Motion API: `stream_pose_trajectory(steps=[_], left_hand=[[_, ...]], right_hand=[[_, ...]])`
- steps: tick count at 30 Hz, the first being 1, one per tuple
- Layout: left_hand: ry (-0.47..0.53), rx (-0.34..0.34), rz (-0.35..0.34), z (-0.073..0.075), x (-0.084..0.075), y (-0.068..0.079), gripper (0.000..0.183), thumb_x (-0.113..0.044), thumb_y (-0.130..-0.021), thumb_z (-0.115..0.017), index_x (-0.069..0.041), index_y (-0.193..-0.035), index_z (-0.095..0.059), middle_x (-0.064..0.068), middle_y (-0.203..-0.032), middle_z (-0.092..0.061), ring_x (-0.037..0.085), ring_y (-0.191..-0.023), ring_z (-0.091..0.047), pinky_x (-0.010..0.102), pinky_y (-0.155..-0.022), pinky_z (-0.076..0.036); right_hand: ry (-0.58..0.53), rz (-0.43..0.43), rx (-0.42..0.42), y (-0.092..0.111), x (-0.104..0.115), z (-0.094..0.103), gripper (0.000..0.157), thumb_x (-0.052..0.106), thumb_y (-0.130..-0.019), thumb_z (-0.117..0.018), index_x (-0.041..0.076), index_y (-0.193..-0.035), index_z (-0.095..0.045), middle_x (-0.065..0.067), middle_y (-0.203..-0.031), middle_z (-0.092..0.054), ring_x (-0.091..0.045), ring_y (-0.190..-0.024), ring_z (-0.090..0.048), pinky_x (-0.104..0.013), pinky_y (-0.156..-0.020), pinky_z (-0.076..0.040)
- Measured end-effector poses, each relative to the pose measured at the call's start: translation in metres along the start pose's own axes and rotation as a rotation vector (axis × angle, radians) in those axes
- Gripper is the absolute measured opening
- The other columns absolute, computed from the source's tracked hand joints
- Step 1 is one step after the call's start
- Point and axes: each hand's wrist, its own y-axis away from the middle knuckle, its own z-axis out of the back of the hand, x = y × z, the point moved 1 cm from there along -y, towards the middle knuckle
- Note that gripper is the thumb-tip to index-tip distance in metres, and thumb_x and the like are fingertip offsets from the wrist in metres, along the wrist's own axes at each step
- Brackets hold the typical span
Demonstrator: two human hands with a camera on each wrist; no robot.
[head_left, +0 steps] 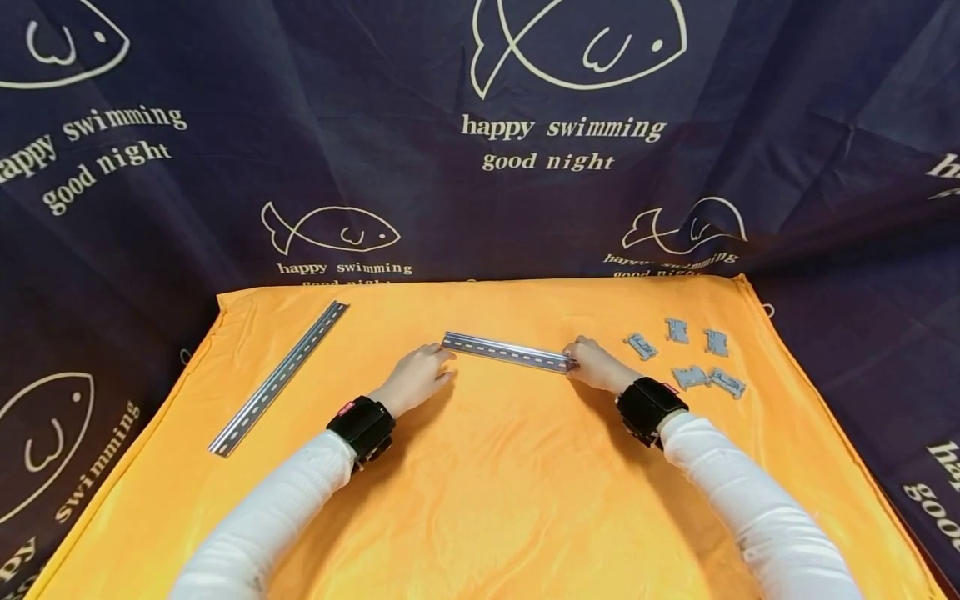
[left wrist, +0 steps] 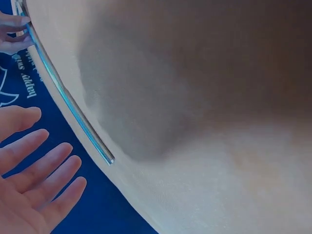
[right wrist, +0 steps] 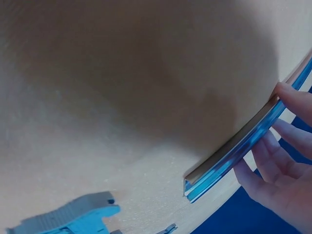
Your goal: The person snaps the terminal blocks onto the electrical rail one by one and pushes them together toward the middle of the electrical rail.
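Observation:
A grey toy road strip [head_left: 510,352] with white dashes lies crosswise between the two hands. My right hand [head_left: 596,364] pinches it near its right end, the thumb on one long edge and fingers on the other in the right wrist view, where the end of the strip [right wrist: 234,146] sticks out past the fingers. Near the left end, my left hand [head_left: 416,379] has its fingers spread; in the left wrist view the left hand [left wrist: 34,170] holds nothing and the strip [left wrist: 68,100] passes beyond its fingertips.
A second, longer road strip [head_left: 277,379] lies slanted on the left of the orange cloth [head_left: 495,500]. Several small grey connector-like pieces, one nearest the hand [head_left: 641,346], lie to the right. A dark curtain [head_left: 450,217] with fish drawings stands behind the table.

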Motion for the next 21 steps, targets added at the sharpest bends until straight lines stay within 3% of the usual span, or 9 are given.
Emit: stream_pose_trajectory(steps=[6, 11, 21], left_hand=[[-0.024, -0.009, -0.048, -0.005, 0.001, -0.009, 0.023, -0.014, -0.083, -0.061, -0.001, -0.101, -0.062, 0.013, -0.094, -0.059, 0.026, -0.085, -0.056, 0.035, -0.072, -0.045], [-0.037, 0.02, -0.047, -0.009, 0.005, -0.015, 0.026, -0.016, -0.08, -0.065, -0.001, -0.101, -0.062, 0.008, -0.084, -0.055, 0.02, -0.074, -0.052, 0.031, -0.063, -0.042], [-0.001, 0.067, -0.033, -0.019, 0.019, -0.021, 0.035, -0.02, -0.074, -0.071, 0.0, -0.1, -0.06, 0.009, -0.085, -0.053, 0.023, -0.079, -0.052, 0.034, -0.07, -0.042]], right_hand=[[-0.034, 0.021, 0.026, -0.002, 0.001, 0.0, 0.012, 0.001, -0.075, -0.066, -0.002, -0.085, -0.06, -0.009, -0.08, -0.05, -0.021, -0.075, -0.04, -0.034, -0.07, -0.031], [-0.046, 0.044, 0.039, -0.004, 0.002, -0.001, 0.015, 0.001, -0.074, -0.067, -0.002, -0.088, -0.061, -0.01, -0.081, -0.051, -0.021, -0.075, -0.041, -0.033, -0.07, -0.032], [-0.086, 0.028, 0.071, -0.008, 0.002, -0.001, 0.021, 0.0, -0.074, -0.066, -0.002, -0.095, -0.062, -0.011, -0.086, -0.052, -0.02, -0.077, -0.043, -0.033, -0.07, -0.034]])
